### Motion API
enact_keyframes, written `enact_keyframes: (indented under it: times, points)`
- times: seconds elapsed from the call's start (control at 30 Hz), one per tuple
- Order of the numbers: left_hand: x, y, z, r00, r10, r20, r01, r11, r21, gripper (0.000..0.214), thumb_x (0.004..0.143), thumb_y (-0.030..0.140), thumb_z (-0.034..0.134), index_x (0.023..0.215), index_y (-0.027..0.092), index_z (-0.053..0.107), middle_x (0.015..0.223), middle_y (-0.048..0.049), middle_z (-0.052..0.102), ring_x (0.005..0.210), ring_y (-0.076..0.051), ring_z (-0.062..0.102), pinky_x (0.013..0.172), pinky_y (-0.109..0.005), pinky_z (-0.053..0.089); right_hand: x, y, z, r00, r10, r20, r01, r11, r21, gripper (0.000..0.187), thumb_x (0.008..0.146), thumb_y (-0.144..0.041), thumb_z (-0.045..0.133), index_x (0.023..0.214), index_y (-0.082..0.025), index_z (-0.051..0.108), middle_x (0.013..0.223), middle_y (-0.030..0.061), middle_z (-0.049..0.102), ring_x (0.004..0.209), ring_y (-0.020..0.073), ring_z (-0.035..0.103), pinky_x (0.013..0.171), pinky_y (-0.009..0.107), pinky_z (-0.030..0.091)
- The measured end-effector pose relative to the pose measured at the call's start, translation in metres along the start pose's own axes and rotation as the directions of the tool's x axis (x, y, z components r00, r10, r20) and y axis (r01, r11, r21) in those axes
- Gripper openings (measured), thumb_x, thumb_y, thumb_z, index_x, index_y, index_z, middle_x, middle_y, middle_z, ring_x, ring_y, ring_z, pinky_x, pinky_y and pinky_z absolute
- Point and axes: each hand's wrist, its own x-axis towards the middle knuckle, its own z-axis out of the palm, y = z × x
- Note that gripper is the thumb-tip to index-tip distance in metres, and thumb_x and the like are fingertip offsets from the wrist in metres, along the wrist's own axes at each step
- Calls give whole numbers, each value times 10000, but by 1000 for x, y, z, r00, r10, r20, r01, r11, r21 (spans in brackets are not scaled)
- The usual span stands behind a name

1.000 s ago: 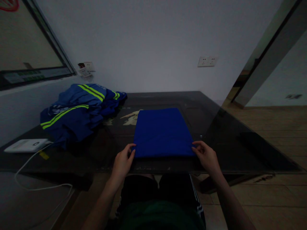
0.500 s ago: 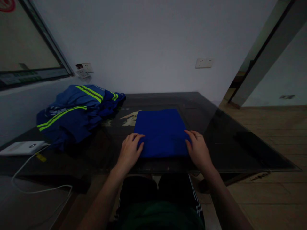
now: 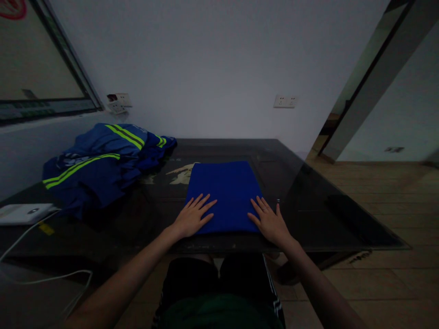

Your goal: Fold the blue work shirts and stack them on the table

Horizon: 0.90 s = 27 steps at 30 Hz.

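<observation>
A folded plain blue cloth (image 3: 224, 189) lies flat on the dark glass table (image 3: 308, 201) in front of me. My left hand (image 3: 192, 216) rests palm down on its near left corner, fingers stretched out and spread. My right hand (image 3: 269, 221) lies flat on the near right corner, fingers likewise spread. Neither hand holds anything.
A heap of blue garments with yellow-green stripes (image 3: 99, 157) sits at the table's left. A white device (image 3: 22, 213) with a white cable (image 3: 44, 276) lies at the far left edge. Wall sockets (image 3: 284, 101) are behind. Wooden floor (image 3: 384, 192) extends to the right.
Both hands moved from pinching the cloth's near corners to lying flat on top of it, fingers spread. The view shifted slightly.
</observation>
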Motion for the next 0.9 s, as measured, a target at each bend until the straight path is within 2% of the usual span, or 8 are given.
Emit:
enact_keyframes:
  times: [0.2, 0.33, 0.47, 0.57, 0.63, 0.73, 0.83, 0.9]
  points:
    - [-16, -13, -2, 998, -57, 27, 56, 998, 31, 570, 967, 574, 229, 1497, 366, 222, 1593, -11, 152, 1465, -242, 138, 1166, -490, 161, -3, 7, 4, 999, 34, 5, -34, 998, -43, 615, 972, -531, 246, 1512, -239, 214, 1579, 18, 140, 1466, 260, 81, 1126, 642, 62]
    - [-18, -11, -12, 997, -71, 38, 68, 995, 72, 557, 966, 553, 273, 1490, 363, 251, 1582, -40, 194, 1452, -270, 190, 1151, -571, 114, -7, 4, -4, 998, 59, 2, -59, 995, -83, 607, 969, -487, 310, 1501, -200, 265, 1569, 38, 193, 1462, 301, 75, 1112, 660, 105]
    - [2, 7, -29, 997, -71, 9, 70, 994, 79, 486, 954, 507, 373, 1378, 298, 484, 1483, -85, 423, 1399, -307, 318, 1125, -645, 55, -6, -15, -24, 999, 23, -48, -29, 992, -124, 462, 953, -294, 373, 1347, -117, 535, 1475, 124, 415, 1445, 337, 150, 1124, 616, 149]
    - [21, 30, -29, 998, -6, -55, 6, 1000, 7, 450, 959, 478, 380, 1340, 282, 517, 1467, -59, 447, 1400, -273, 315, 1144, -612, 92, 2, -37, -30, 995, -45, -88, 39, 997, -59, 453, 950, -246, 368, 1353, -118, 532, 1474, 135, 416, 1423, 309, 247, 1132, 517, 237]
    - [27, 45, -21, 997, 62, -37, -63, 997, -46, 490, 962, 503, 355, 1412, 319, 417, 1528, -32, 354, 1429, -261, 254, 1147, -597, 127, 8, -45, -25, 996, -61, -60, 61, 998, -3, 496, 962, -314, 383, 1428, -155, 441, 1516, 127, 344, 1418, 309, 262, 1118, 499, 278]
    - [26, 55, -5, 994, 107, 3, -107, 991, -79, 511, 974, 529, 280, 1462, 377, 307, 1577, -1, 238, 1459, -257, 161, 1150, -589, 133, 12, -44, -7, 996, -83, -33, 84, 996, 34, 556, 963, -420, 397, 1480, -224, 343, 1548, 103, 263, 1429, 312, 224, 1129, 518, 245]
    - [21, 53, 1, 994, 110, -10, -110, 991, -73, 508, 976, 525, 280, 1466, 389, 295, 1581, 1, 226, 1463, -249, 142, 1162, -566, 110, 12, -36, 9, 989, -113, -93, 120, 991, 67, 569, 960, -450, 394, 1484, -238, 331, 1551, 91, 256, 1441, 290, 193, 1153, 513, 184]
    - [17, 49, -1, 994, 111, -7, -111, 990, -83, 512, 973, 526, 301, 1465, 385, 299, 1577, -5, 237, 1461, -238, 157, 1169, -544, 119, 12, -27, 15, 985, -121, -119, 136, 983, 126, 568, 947, -451, 418, 1467, -226, 373, 1537, 98, 299, 1436, 289, 213, 1153, 517, 187]
